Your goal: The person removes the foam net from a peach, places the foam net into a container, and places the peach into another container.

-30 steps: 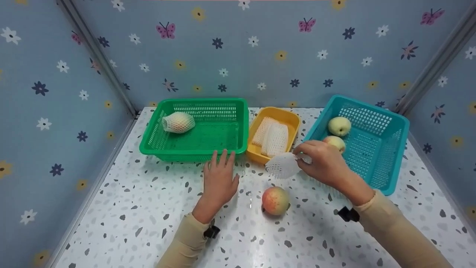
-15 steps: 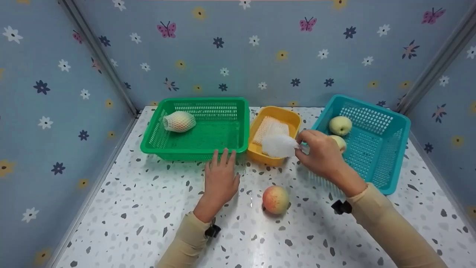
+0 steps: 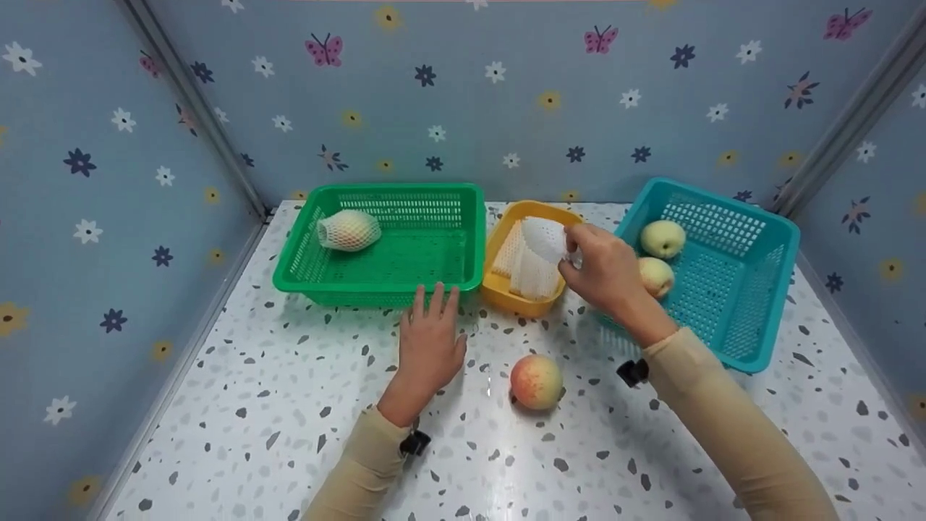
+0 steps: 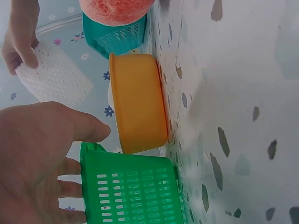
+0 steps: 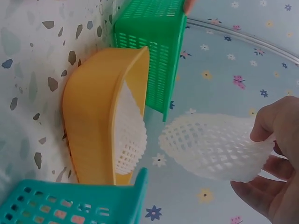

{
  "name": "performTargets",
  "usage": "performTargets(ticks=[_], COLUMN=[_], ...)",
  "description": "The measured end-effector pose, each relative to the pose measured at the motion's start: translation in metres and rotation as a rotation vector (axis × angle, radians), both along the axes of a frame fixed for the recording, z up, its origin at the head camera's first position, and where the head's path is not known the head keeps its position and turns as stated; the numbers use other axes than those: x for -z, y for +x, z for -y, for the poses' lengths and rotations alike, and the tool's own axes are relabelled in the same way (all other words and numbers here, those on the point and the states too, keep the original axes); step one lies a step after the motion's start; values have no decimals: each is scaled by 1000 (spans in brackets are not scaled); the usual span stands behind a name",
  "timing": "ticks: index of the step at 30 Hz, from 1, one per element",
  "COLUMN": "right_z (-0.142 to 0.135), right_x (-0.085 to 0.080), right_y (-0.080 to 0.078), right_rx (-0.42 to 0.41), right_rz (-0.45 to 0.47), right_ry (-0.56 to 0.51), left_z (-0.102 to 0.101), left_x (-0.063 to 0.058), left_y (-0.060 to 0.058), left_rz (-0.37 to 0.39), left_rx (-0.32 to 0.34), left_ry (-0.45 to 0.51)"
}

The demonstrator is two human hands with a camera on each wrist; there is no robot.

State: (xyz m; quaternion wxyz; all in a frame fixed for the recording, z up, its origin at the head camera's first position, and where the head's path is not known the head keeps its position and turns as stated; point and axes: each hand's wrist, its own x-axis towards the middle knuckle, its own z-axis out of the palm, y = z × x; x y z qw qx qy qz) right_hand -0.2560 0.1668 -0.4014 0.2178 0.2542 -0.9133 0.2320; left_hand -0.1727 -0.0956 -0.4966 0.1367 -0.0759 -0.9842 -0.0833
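Observation:
My right hand (image 3: 604,271) pinches a white foam fruit net (image 5: 215,147) by one end, holding it over the yellow basket (image 4: 140,102). More foam nets (image 3: 532,278) lie inside that basket. With fingers straight, my left hand (image 3: 432,347) has its fingertips at the front rim of the green basket (image 3: 376,297). A peach (image 3: 537,382) with a red and yellow skin sits bare on the table between my forearms. Inside the green basket, another fruit (image 3: 349,230) wears a foam net.
At the right stands a teal basket (image 3: 778,289) with two pale peaches (image 3: 663,239) along its left side. The speckled table (image 3: 289,434) runs back to a flower-patterned wall (image 3: 463,101), with metal-edged side walls at left and right.
My right hand has carried the foam net away from me, from in front of the yellow basket to above it. The left hand and the bare peach stay where they were.

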Motion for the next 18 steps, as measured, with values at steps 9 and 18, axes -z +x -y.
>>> performTargets(ticks=[9,18], right_z=[19,25], right_x=[14,31], right_y=[-19,-33], right_rx=[64,115], right_rz=[34,-5], right_ry=[6,-1], left_z=[2,1], left_x=[-2,-1], left_y=[1,1], left_rz=[16,28], left_rx=[1,5], left_ry=[0,-8])
